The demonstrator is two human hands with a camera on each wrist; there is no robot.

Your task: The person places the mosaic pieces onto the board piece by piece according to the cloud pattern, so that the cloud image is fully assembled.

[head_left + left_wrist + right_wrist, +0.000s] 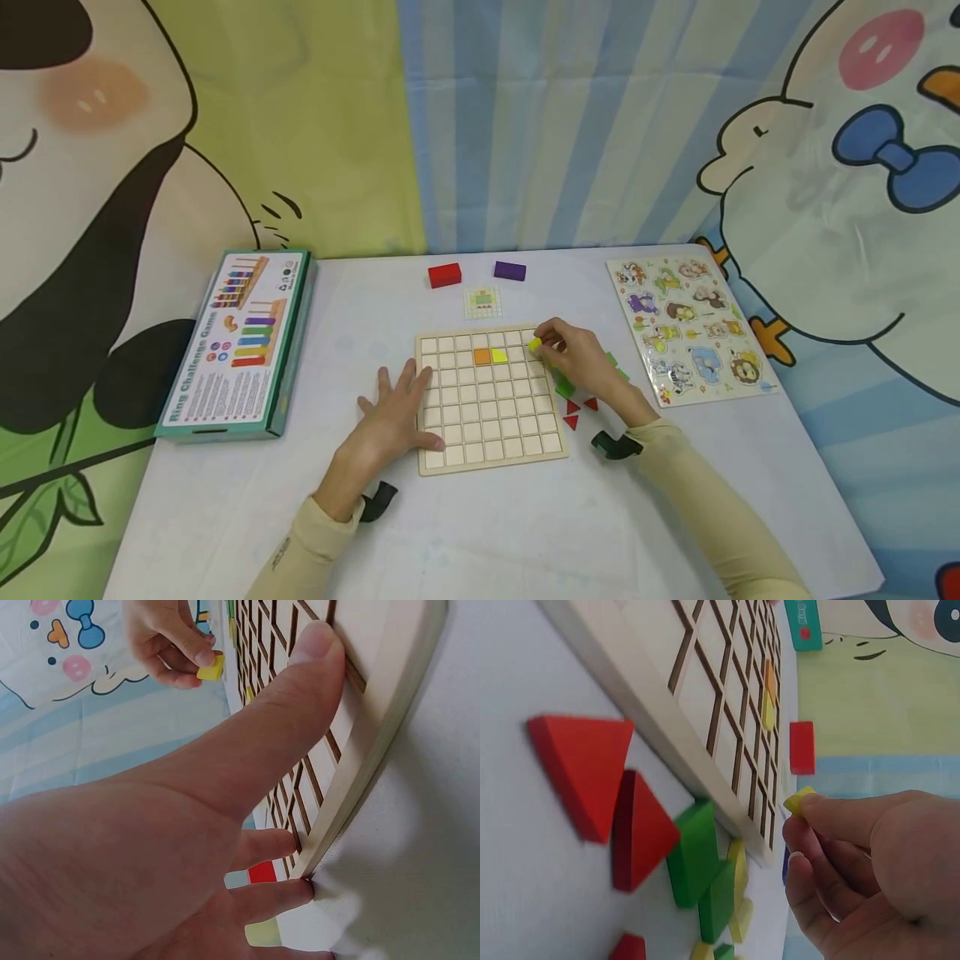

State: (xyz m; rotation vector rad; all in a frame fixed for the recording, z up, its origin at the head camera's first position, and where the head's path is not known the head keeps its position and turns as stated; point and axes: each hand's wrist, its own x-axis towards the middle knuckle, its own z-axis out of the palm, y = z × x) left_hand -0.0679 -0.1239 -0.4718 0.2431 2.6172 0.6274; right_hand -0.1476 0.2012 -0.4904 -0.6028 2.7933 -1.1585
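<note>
Before a cartoon backdrop, our white surface [225, 517] carries a wooden grid board [491, 446] at its centre, with a green game box [240, 346] at nine o'clock, an animal puzzle [686, 325] at three o'clock, and a red block [444, 275], a purple block [510, 270] and a small pattern card [482, 302] at twelve o'clock. Our left hand [393, 412] lies flat with fingers spread on the board's left edge, thumb pressing the frame, while our right hand [581, 358] pinches a yellow tile [535, 344] between thumb and fingertips just over the board's top right corner. An orange tile [482, 357] and another yellow one [499, 356] already sit side by side in the board's second row, and red triangles [573, 412] and green pieces [564, 388] lie loose beside its right edge.
</note>
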